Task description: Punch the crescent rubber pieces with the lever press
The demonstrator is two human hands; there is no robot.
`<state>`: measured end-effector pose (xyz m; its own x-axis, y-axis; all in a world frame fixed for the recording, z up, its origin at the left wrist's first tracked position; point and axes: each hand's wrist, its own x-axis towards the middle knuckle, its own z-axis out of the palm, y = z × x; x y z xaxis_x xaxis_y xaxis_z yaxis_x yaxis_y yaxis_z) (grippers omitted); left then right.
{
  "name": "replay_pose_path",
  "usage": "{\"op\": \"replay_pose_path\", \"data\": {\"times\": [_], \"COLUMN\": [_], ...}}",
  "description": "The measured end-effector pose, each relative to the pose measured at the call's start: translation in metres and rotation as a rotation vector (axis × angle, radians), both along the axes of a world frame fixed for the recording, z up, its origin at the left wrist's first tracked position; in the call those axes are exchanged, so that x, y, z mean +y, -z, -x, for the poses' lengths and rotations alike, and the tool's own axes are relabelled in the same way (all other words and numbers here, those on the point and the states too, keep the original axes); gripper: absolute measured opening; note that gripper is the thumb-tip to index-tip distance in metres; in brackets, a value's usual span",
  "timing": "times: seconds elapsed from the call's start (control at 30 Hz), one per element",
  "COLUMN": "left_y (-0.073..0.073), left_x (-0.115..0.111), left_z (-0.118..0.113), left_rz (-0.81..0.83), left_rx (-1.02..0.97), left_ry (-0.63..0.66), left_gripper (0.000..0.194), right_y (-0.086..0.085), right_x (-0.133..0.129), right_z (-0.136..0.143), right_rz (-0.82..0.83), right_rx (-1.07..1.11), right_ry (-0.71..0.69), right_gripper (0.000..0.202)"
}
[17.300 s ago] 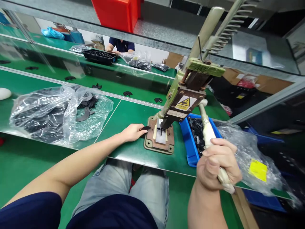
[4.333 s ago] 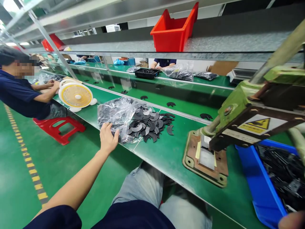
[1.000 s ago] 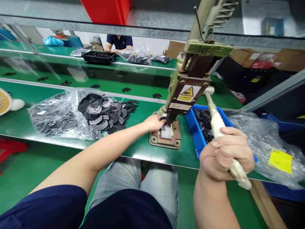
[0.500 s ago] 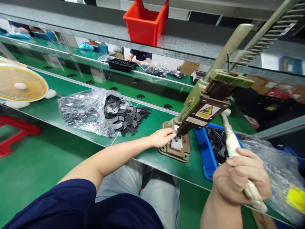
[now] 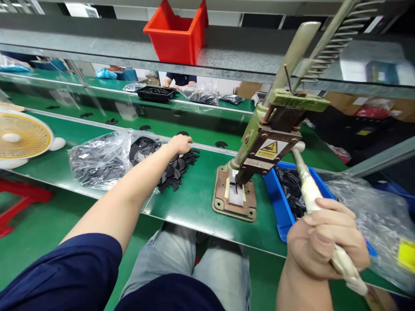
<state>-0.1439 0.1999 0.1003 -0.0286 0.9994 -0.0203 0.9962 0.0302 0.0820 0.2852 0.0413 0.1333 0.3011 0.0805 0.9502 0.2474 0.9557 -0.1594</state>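
A hand press [image 5: 266, 142] stands on a brown base plate [image 5: 234, 203] on the green bench. My right hand [image 5: 326, 239] is wrapped around its pale lever handle [image 5: 311, 194], at the lower right. My left hand [image 5: 180, 144] is stretched out to the left, resting on the far edge of a pile of flat black curved parts [image 5: 168, 166] that spills from a clear plastic bag [image 5: 97, 157]. Whether its fingers hold a part is hidden. A small dark piece sits under the press head [image 5: 236, 188].
A blue bin [image 5: 279, 207] of black pieces is right of the press, a crumpled clear bag [image 5: 379, 224] beyond it. A yellow fan [image 5: 19, 138] is at the left. Single black parts lie on the conveyor [image 5: 201, 125]. A red bin [image 5: 177, 34] sits on the shelf. Another person works across [image 5: 178, 80].
My left hand has left the press base and swung left onto the pile of black parts. My right hand keeps its hold on the lever handle.
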Motion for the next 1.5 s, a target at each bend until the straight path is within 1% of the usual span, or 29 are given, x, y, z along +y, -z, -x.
{"op": "replay_pose_path", "data": {"times": [0.13,0.27,0.33,0.4,0.5,0.63,0.7,0.8,0.87,0.9,0.97,1.03,1.1,1.13,1.2,1.3,1.37,1.5], "left_y": [0.016,0.031,0.034,0.034,0.030,0.022,0.017,0.013,0.012,0.013,0.018,0.025,0.031,0.034,0.036,0.038,0.039,0.044], "left_x": [0.029,0.043,0.045,0.045,0.041,0.028,0.020,0.006,-0.007,-0.016,-0.036,-0.058,-0.080,-0.089,-0.103,-0.110,-0.108,-0.100], "left_z": [-0.024,-0.035,-0.036,-0.037,-0.043,-0.056,-0.062,-0.072,-0.081,-0.087,-0.101,-0.117,-0.134,-0.142,-0.155,-0.169,-0.174,-0.180], "left_rz": [0.106,0.187,0.197,0.206,0.232,0.237,0.219,0.183,0.179,0.178,0.171,0.156,0.164,0.184,0.235,0.265,0.253,0.240], "left_rx": [0.014,0.009,0.001,-0.014,-0.048,-0.124,-0.179,-0.284,-0.354,-0.402,-0.594,-0.893,-1.156,-1.228,-1.302,-1.350,-1.363,-1.338], "left_ry": [-0.034,-0.031,-0.035,-0.032,-0.006,0.045,0.063,0.071,0.074,0.076,0.071,0.055,0.036,0.031,0.028,0.036,0.034,0.024], "left_gripper": [0.053,0.054,0.060,0.065,0.063,0.058,0.049,0.031,0.022,0.021,0.018,0.012,0.019,0.022,0.026,0.033,0.034,0.030], "right_y": [-0.001,-0.001,0.000,0.001,0.002,0.001,0.000,-0.002,-0.003,-0.003,-0.004,-0.004,-0.004,-0.003,-0.003,-0.003,-0.003,-0.004], "right_x": [-0.004,-0.005,-0.004,-0.002,0.000,-0.001,-0.003,-0.007,-0.010,-0.012,-0.015,-0.017,-0.018,-0.018,-0.019,-0.020,-0.021,-0.023], "right_z": [-0.002,-0.002,-0.002,-0.001,0.000,0.001,0.001,0.001,0.001,0.001,0.001,0.002,0.002,0.002,0.001,0.000,-0.001,-0.001], "right_rz": [0.020,0.034,0.018,0.012,0.011,-0.001,0.009,0.045,0.074,0.089,0.114,0.129,0.135,0.138,0.145,0.160,0.171,0.191], "right_rx": [-0.043,-0.049,-0.041,-0.025,-0.012,-0.021,-0.026,-0.037,-0.051,-0.059,-0.073,-0.081,-0.074,-0.071,-0.076,-0.097,-0.104,-0.103], "right_ry": [0.001,0.017,0.028,0.040,0.039,0.020,0.022,0.022,0.017,0.015,0.013,0.014,0.016,0.015,0.010,0.002,-0.004,-0.018], "right_gripper": [0.041,0.041,0.043,0.045,0.046,0.044,0.043,0.039,0.035,0.034,0.033,0.031,0.031,0.031,0.030,0.029,0.028,0.029]}}
